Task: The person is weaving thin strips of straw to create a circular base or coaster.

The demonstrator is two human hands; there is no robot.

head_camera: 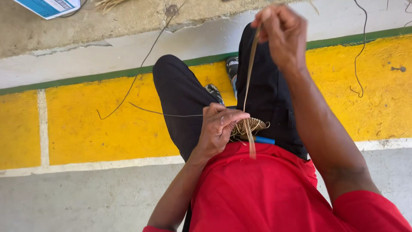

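My left hand (219,129) grips a small woven straw piece (249,126) over my lap, the fingers curled on its left edge. Raised high above it, my right hand (281,32) pinches a long flat straw strip (249,81). The strip runs down taut from my right hand into the woven piece, and its loose end (252,148) hangs over my red shirt. A thin dark fibre (167,114) trails left from my left hand. A blue rod-like object (264,140) lies just under the woven piece.
I sit with black-trousered legs (180,94) over a yellow painted step (94,124) with a green stripe. Thin dark strands (358,64) lie on the step at right. A blue and white box (49,7) sits at the top left.
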